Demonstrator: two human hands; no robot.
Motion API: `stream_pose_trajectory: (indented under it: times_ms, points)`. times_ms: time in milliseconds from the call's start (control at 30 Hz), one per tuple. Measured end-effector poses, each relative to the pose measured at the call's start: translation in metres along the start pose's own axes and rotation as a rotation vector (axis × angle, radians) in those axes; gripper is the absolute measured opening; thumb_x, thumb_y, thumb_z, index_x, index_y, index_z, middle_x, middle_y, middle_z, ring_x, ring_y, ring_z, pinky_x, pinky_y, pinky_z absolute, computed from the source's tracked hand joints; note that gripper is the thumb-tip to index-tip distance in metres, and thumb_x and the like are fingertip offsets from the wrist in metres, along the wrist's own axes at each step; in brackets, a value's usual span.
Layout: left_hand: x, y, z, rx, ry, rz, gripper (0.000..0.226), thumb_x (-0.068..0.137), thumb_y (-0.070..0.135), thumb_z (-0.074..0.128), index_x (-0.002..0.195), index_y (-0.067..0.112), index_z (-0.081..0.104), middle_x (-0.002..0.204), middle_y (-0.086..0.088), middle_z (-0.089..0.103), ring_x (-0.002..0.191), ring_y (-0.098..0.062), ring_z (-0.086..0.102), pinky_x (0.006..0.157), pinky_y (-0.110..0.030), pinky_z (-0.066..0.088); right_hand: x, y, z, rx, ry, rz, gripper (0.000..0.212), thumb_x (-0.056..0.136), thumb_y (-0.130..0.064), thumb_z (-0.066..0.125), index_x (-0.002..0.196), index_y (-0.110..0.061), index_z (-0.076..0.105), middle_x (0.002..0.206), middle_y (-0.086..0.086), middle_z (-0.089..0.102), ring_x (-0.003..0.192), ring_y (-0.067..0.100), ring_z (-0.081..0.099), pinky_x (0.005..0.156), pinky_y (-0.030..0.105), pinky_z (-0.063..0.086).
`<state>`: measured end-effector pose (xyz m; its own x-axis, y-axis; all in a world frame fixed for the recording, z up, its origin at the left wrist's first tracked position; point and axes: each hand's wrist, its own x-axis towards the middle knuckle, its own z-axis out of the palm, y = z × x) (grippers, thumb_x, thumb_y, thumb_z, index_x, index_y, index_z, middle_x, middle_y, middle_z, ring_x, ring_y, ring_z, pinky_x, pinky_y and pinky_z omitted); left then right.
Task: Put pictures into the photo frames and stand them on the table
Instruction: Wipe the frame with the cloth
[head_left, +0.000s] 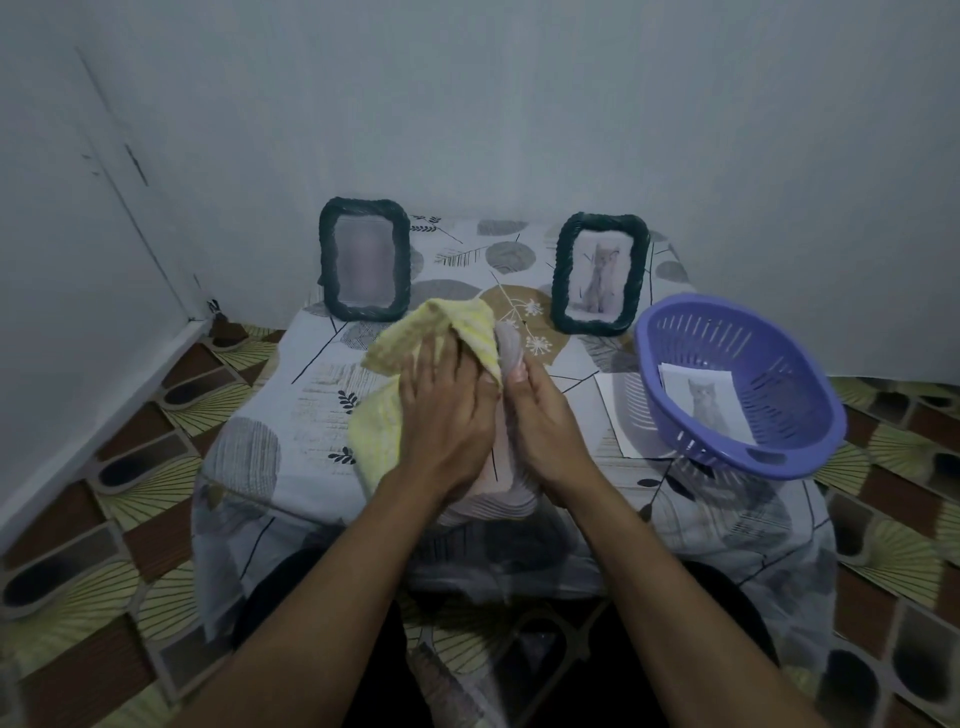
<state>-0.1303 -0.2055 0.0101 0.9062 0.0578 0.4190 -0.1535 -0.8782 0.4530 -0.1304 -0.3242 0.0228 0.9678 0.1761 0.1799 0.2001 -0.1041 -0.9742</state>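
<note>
Two dark woven photo frames stand at the back of the table. The left frame (328, 260) holds a blurred picture, the right frame (562, 275) a grey cat picture (600, 280). Between my hands, above the table's middle, is a pale pink ridged frame (488, 501), tilted up. My left hand (441, 415) presses a yellow cloth (431, 332) flat against it with spread fingers. Along the frame's right edge my right hand (545, 421) grips it. The cloth and my hands hide most of the pink frame.
A purple slotted basket (779, 364) sits at the table's right, with a loose cat picture (701, 400) inside. A white sheet (621, 415) lies partly under it. A patterned cloth covers the low table (311, 405). Walls stand close behind and to the left.
</note>
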Motion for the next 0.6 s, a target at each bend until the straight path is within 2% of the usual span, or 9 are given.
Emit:
stream_pose_trajectory:
  times_ms: [100,167,233,300,333,400,500,567,600]
  points:
    - [-0.003,0.000,-0.002,-0.018,-0.029,0.176,0.060,0.102,0.047,0.003,0.156,0.023,0.006,0.165,0.002,0.006,0.153,-0.016,-0.007,0.123,-0.046,-0.003,0.001,0.002,-0.002,0.005,-0.004,0.009,0.029,0.103,-0.050,0.037,0.123,-0.042,0.057,0.128,-0.008,0.064,0.123,0.009,0.058,0.108,0.044,0.044]
    - [-0.003,-0.002,-0.002,-0.024,-0.054,0.210,0.060,0.099,0.055,-0.005,0.153,0.028,-0.004,0.162,0.010,-0.003,0.152,-0.011,-0.011,0.122,-0.043,-0.007,-0.001,0.003,-0.004,-0.008,0.006,0.010,0.033,0.102,-0.053,0.038,0.120,-0.036,0.060,0.120,-0.005,0.067,0.116,0.011,0.061,0.103,0.046,0.048]
    - [0.000,-0.010,0.002,-0.042,-0.045,0.113,0.070,0.096,0.060,-0.007,0.157,0.028,0.008,0.166,0.003,0.006,0.153,-0.015,-0.001,0.123,-0.046,0.000,-0.005,0.003,-0.004,-0.051,0.022,-0.016,0.031,0.105,-0.045,0.038,0.117,-0.028,0.061,0.112,-0.005,0.068,0.106,0.007,0.063,0.093,0.038,0.050]
    - [0.006,-0.017,0.002,-0.143,0.026,-0.111,0.072,0.097,0.059,0.000,0.148,0.017,0.029,0.155,-0.012,0.034,0.144,-0.030,0.029,0.116,-0.054,0.020,-0.009,0.001,-0.003,-0.106,0.021,-0.051,0.032,0.106,-0.041,0.038,0.116,-0.021,0.060,0.104,-0.005,0.068,0.098,0.006,0.062,0.085,0.033,0.049]
    - [0.010,-0.019,0.002,-0.206,0.054,-0.226,0.067,0.098,0.057,0.005,0.140,0.014,0.034,0.147,-0.015,0.042,0.135,-0.035,0.039,0.111,-0.056,0.028,-0.010,0.000,-0.002,-0.118,0.016,-0.066,0.034,0.105,-0.042,0.038,0.117,-0.019,0.059,0.104,-0.005,0.067,0.098,0.008,0.063,0.086,0.034,0.049]
    - [0.014,-0.018,0.001,-0.279,0.052,-0.341,0.064,0.098,0.058,0.010,0.135,0.013,0.036,0.142,-0.016,0.045,0.129,-0.037,0.042,0.107,-0.055,0.032,-0.011,-0.002,-0.001,-0.110,0.014,-0.077,0.034,0.105,-0.043,0.038,0.119,-0.019,0.059,0.104,-0.007,0.067,0.099,0.009,0.063,0.089,0.035,0.050]
    - [0.014,-0.003,-0.005,-0.260,0.020,-0.186,0.081,0.092,0.061,0.005,0.148,0.008,0.029,0.154,-0.019,0.032,0.144,-0.036,0.025,0.116,-0.055,0.020,-0.008,-0.006,0.000,-0.108,0.037,-0.064,0.032,0.106,-0.039,0.038,0.119,-0.018,0.059,0.105,-0.006,0.068,0.099,0.008,0.063,0.091,0.037,0.050]
    - [0.005,0.012,-0.004,-0.258,-0.052,-0.002,0.079,0.093,0.056,0.005,0.158,0.011,0.005,0.165,-0.013,0.004,0.153,-0.024,-0.004,0.123,-0.047,0.000,-0.005,-0.004,0.000,-0.101,0.062,-0.022,0.029,0.107,-0.038,0.039,0.118,-0.020,0.058,0.108,-0.006,0.068,0.101,0.007,0.063,0.093,0.039,0.051]
    - [0.000,0.017,-0.003,-0.259,-0.090,0.084,0.073,0.094,0.053,0.005,0.156,0.015,-0.005,0.164,-0.007,-0.009,0.151,-0.018,-0.016,0.123,-0.043,-0.008,-0.004,-0.003,-0.001,-0.077,0.071,-0.007,0.026,0.106,-0.037,0.040,0.119,-0.023,0.058,0.109,-0.007,0.069,0.103,0.008,0.064,0.094,0.039,0.051]
